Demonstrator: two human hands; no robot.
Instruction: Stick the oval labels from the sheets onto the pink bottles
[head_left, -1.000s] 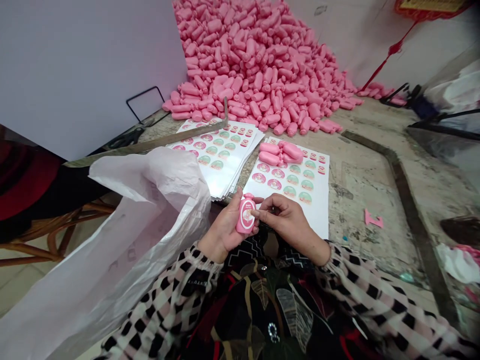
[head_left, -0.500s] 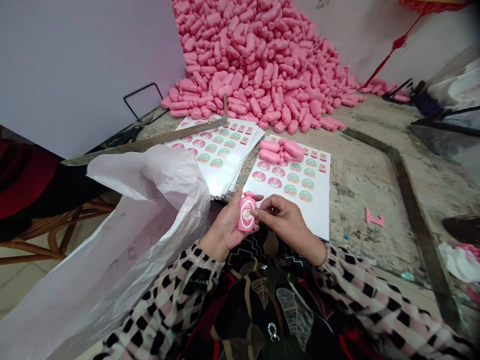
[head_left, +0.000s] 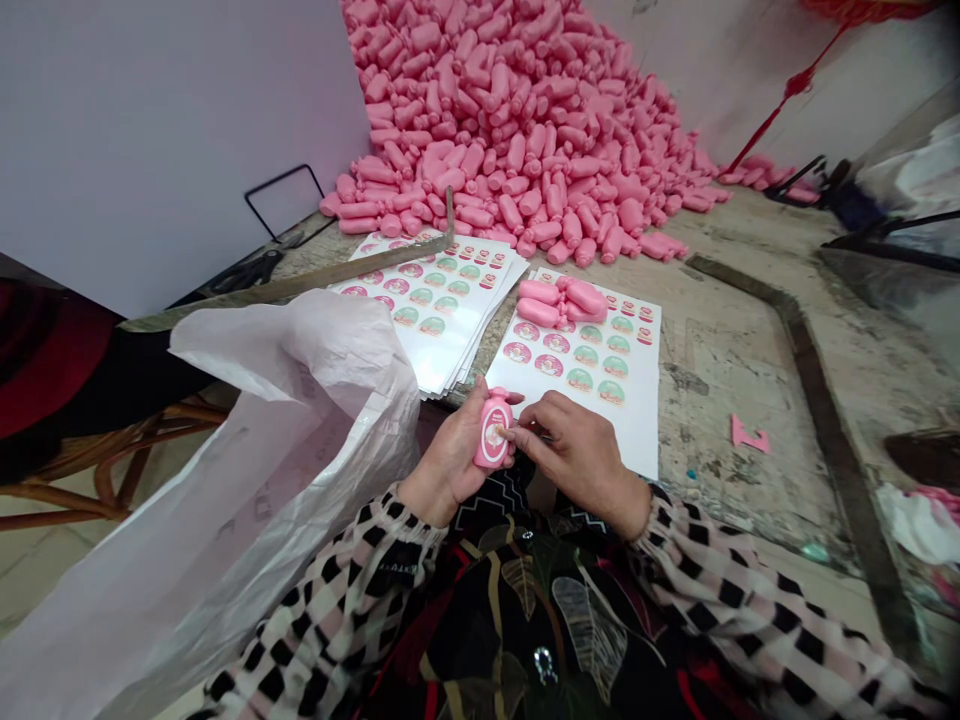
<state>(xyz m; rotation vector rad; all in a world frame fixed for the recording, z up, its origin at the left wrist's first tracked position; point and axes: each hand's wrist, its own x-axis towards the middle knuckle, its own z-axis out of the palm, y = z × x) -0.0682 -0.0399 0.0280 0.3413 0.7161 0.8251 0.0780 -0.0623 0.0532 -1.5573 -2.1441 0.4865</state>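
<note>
A small pink bottle [head_left: 492, 428] with an oval pink-and-white label on its front lies in my left hand [head_left: 448, 455], whose fingers curl round its back. My right hand [head_left: 577, 445] is closed, thumb and forefinger drawn together, with the thumb tip touching the label. Whether anything is pinched there is hidden. Just beyond, a sheet of round stickers [head_left: 585, 400] in pink and green lies on the table, and several plain pink bottles [head_left: 562, 302] rest on its upper part.
A large heap of pink bottles [head_left: 510, 130] fills the back. A stack of sticker sheets [head_left: 442, 350] lies left, under a metal strip [head_left: 300, 285]. A white plastic bag [head_left: 300, 420] hangs at the table edge. Another metal bar [head_left: 817, 400] and a pink scrap [head_left: 748, 433] lie right.
The bottle has turned slightly in my left hand, so its label faces up more clearly. My right hand has shifted a little, its thumb still at the label.
</note>
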